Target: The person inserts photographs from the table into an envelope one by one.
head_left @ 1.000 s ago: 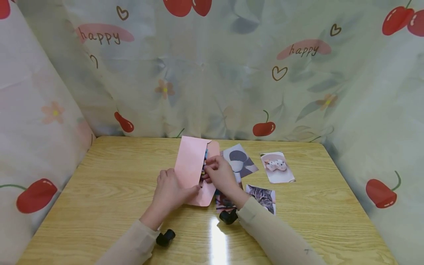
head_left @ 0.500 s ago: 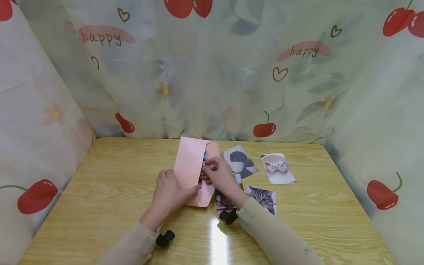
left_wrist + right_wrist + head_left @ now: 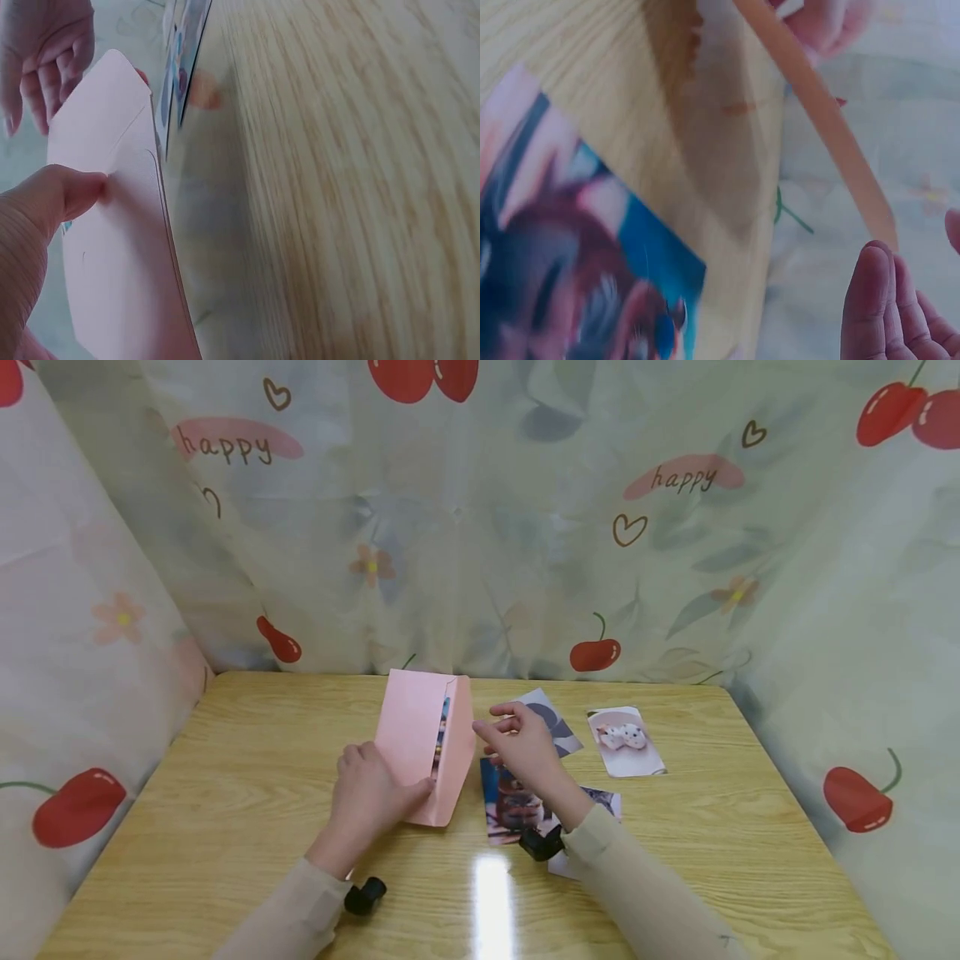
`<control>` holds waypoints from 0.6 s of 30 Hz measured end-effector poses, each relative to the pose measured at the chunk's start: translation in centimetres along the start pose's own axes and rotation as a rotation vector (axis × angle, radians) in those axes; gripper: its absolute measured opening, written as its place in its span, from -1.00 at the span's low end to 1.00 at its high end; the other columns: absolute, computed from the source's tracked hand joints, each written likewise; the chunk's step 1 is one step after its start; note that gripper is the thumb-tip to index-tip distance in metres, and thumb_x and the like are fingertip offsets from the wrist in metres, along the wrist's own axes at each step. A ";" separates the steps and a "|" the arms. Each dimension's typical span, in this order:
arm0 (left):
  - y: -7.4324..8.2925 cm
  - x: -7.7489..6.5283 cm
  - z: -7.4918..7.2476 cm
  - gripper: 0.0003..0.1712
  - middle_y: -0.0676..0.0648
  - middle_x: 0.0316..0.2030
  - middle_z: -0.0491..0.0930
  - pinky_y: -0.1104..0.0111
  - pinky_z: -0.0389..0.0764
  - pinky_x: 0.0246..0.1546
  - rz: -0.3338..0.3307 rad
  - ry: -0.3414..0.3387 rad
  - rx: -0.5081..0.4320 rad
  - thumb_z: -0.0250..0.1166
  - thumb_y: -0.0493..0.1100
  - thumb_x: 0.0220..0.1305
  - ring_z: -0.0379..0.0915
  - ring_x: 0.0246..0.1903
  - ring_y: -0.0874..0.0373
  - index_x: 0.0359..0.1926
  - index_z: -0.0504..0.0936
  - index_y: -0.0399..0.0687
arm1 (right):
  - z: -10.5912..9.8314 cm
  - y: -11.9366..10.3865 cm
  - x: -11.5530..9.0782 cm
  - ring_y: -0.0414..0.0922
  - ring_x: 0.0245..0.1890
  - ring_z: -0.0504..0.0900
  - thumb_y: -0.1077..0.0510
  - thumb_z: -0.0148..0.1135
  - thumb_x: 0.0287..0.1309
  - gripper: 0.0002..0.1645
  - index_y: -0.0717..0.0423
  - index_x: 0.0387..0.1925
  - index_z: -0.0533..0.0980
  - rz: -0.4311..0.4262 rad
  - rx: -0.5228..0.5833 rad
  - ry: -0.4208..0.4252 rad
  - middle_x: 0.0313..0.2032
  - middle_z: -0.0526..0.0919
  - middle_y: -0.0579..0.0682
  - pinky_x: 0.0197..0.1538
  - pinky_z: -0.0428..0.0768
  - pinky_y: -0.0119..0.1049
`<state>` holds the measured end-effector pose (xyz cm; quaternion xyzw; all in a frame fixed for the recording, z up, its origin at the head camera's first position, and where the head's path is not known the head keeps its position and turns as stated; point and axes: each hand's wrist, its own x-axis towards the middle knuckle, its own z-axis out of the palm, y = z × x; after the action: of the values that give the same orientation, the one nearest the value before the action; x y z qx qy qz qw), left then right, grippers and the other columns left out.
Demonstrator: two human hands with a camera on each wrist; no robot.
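Note:
My left hand (image 3: 369, 789) holds a pink envelope (image 3: 412, 727) by its lower left side, thumb across the front, as the left wrist view also shows with the thumb (image 3: 60, 193) on the paper. The envelope's flap (image 3: 457, 752) stands out on the right. A narrow strip of a colourful photo (image 3: 441, 727) shows inside the opening; most of it is hidden. Just right of the flap is my right hand (image 3: 531, 752), holding nothing, its fingers extended. In the right wrist view its fingertips overlap the end of the envelope's edge (image 3: 825, 131).
Beneath the right hand lies a red and blue photo (image 3: 510, 802). A cat photo (image 3: 606, 802) is partly covered by the right wrist. Farther back are a grey photo (image 3: 558, 727) and a bow photo (image 3: 630, 745). A patterned curtain (image 3: 465, 593) borders the wooden table (image 3: 247, 752).
My right hand has come away from the photo in the envelope's opening and moved right. The envelope has shifted a little left with my left hand, its flap now raised.

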<state>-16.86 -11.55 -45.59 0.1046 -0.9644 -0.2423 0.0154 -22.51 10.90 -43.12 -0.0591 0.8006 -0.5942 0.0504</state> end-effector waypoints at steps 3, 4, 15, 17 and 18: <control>-0.2 0.0 -0.2 0.24 -0.34 -0.08 0.26 0.09 0.45 -0.20 -0.001 -0.003 -0.009 0.40 0.49 -0.23 0.22 -0.14 -0.15 0.10 0.24 -0.48 | -1.3 0.3 -0.1 0.20 -0.27 0.67 -0.27 0.38 0.01 -0.33 -0.03 0.06 0.45 -0.013 0.007 0.009 -0.24 0.64 0.07 -0.29 0.64 -0.03; -0.3 0.1 -0.2 0.24 -0.34 -0.07 0.26 0.09 0.45 -0.20 -0.001 -0.004 -0.006 0.40 0.49 -0.23 0.22 -0.13 -0.15 0.10 0.24 -0.48 | -1.8 0.4 -0.1 0.21 -0.26 0.66 -0.27 0.39 0.01 -0.33 -0.03 0.06 0.45 -0.017 0.003 0.012 -0.24 0.64 0.07 -0.29 0.64 -0.03; -0.3 -0.1 -0.5 0.23 -0.35 -0.08 0.27 0.09 0.45 -0.20 0.007 -0.007 0.030 0.37 0.50 -0.22 0.22 -0.13 -0.16 0.08 0.23 -0.49 | -7.7 2.6 -1.3 0.04 -0.16 0.62 -0.39 0.40 -0.12 -0.18 -0.03 0.09 0.45 0.048 -0.175 0.021 -0.14 0.61 0.03 -0.18 0.62 -0.10; -0.3 -0.1 -0.5 0.22 -0.35 -0.09 0.28 0.10 0.45 -0.22 0.014 0.000 0.027 0.38 0.49 -0.22 0.23 -0.14 -0.15 0.07 0.24 -0.50 | -8.7 3.0 -1.7 -0.03 -0.13 0.59 -0.39 0.40 -0.12 -0.17 -0.02 0.10 0.45 0.051 -0.225 0.021 -0.13 0.61 0.02 -0.19 0.61 -0.16; -0.3 -0.2 -0.6 0.22 -0.35 -0.09 0.28 0.10 0.44 -0.22 0.018 0.003 0.027 0.37 0.50 -0.22 0.23 -0.14 -0.15 0.06 0.25 -0.50 | -9.2 3.3 -1.9 -0.03 -0.12 0.59 -0.38 0.40 -0.11 -0.17 -0.01 0.10 0.45 0.048 -0.246 0.018 -0.13 0.61 0.01 -0.18 0.61 -0.17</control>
<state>-16.57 -12.08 -45.24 0.0964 -0.9684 -0.2291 0.0177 -22.10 20.80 -43.62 -0.0404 0.8689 -0.4907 0.0499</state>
